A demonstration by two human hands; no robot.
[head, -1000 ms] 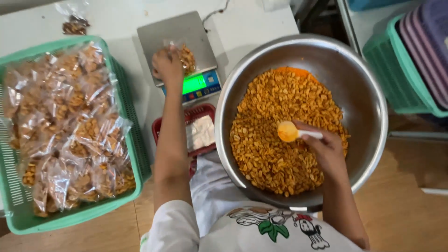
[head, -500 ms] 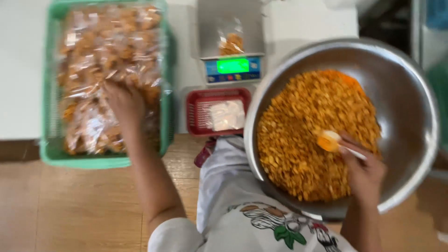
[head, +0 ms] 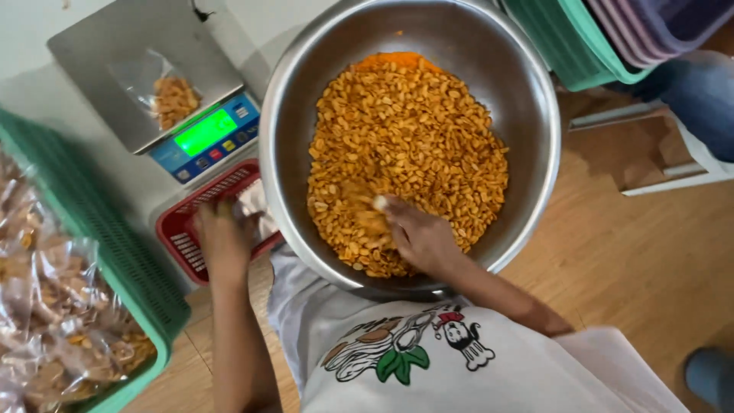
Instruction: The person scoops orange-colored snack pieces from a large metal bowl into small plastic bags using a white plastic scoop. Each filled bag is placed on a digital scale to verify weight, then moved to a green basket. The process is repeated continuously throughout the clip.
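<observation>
A big steel bowl (head: 535, 153) rests against my lap, filled with orange fried snack pieces (head: 413, 130). My right hand (head: 419, 235) is inside it, closed on a small scoop (head: 378, 203) that is mostly buried in the pieces. My left hand (head: 225, 239) reaches down into a small red basket (head: 182, 229) of empty clear bags; it is blurred, so its grip is unclear. A partly filled clear bag (head: 170, 99) lies on the digital scale (head: 115, 53) behind the red basket.
A green basket (head: 115, 260) of packed snack bags (head: 53, 306) stands at the left. Stacked green and purple baskets (head: 612, 30) are at the top right. Another person's trouser leg (head: 699, 92) and a shoe (head: 711, 375) show at the right, on the wooden floor.
My left hand came from the green basket to the red basket. My right hand pushed the scoop down into the snack pieces. The view swung right.
</observation>
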